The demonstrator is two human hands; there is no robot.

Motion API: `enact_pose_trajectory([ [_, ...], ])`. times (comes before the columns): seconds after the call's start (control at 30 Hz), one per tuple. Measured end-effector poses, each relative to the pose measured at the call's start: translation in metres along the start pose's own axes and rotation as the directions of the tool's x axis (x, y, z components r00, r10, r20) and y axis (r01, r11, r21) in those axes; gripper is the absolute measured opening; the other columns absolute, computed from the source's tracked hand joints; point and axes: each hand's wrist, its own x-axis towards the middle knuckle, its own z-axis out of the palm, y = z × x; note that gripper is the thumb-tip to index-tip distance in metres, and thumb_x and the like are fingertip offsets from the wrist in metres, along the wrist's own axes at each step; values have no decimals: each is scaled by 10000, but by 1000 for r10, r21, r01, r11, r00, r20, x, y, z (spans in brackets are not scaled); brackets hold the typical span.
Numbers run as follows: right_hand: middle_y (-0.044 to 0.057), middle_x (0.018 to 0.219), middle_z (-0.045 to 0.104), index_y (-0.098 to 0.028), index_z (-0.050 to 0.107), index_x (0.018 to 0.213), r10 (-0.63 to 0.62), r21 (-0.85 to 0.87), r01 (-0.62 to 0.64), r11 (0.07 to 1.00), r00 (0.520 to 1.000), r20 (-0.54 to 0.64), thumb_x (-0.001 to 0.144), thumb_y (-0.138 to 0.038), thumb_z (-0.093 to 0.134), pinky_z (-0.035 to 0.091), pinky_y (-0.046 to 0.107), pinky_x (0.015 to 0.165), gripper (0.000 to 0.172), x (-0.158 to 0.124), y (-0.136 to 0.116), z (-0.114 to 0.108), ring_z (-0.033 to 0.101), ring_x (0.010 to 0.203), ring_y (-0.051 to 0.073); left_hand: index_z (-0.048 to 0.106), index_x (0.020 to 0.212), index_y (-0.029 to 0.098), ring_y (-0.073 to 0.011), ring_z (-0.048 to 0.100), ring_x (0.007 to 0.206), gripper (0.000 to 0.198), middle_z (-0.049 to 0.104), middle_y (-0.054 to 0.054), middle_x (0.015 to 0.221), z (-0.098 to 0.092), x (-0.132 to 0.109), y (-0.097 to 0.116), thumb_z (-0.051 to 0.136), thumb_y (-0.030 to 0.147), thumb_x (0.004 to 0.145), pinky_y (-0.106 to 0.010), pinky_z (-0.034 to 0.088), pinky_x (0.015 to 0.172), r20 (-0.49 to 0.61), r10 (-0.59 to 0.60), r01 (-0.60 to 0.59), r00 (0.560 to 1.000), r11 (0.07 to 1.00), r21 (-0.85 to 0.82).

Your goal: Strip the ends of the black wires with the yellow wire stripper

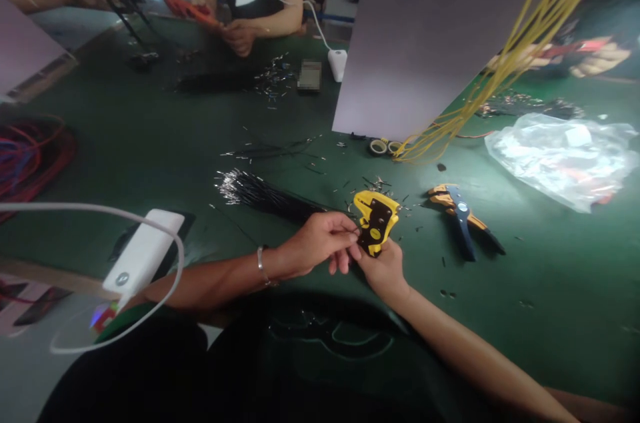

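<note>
Wire stripper [376,221] in right hand [385,269], thin dark wire [356,231] pinched in left hand [315,243]

The yellow-and-black stripper stands just above the right hand, at 12 o'clock from the palm, and its body hides most of that hand's fingers, so how they lie on the grip cannot be told. The left hand comes in from 9 o'clock, a silver bracelet [260,266] at its wrist. Its thumb and forefinger [347,233] are pressed together on the wire, right at the stripper's left edge, with the other fingers curled under, close beside the right hand.

Around the hands, on a green bench mat [500,316], a bundle of black wires [255,195] with bright bare ends lies at 10 o'clock. Cut wire scraps [380,186] are scattered at 12, and rolls of tape [379,147] sit beyond them. A blue-and-orange wire stripper [463,216] lies at 3 o'clock, a plastic bag [560,159] at 2, and a white power bank [143,253] with its cable at 9. Yellow cables [510,56] hang at 1 o'clock. Across the bench, a co-worker's hands [240,36] hold an orange tool [190,9].
</note>
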Motion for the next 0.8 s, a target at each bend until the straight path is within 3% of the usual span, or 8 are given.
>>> enact_pose_trajectory([
  [0.37,-3,468,595,-184,568,580,137,155,-144,977,989,56,690,-248,592,460,246,473,130,4,-5,2,562,444,143,569,827,101,-71,544,373,120,674,-49,681,-7,6,-6,574,221,832,-159,381,312,-43,32,-29,999,998,59],
  [0.8,-48,441,569,-190,549,650,203,276,-210,938,978,54,635,-195,587,444,232,424,41,7,-2,4,539,379,125,590,790,110,-51,496,341,97,636,-8,599,-8,9,-1,574,200,824,-147,337,298,-114,17,-4,993,994,113],
])
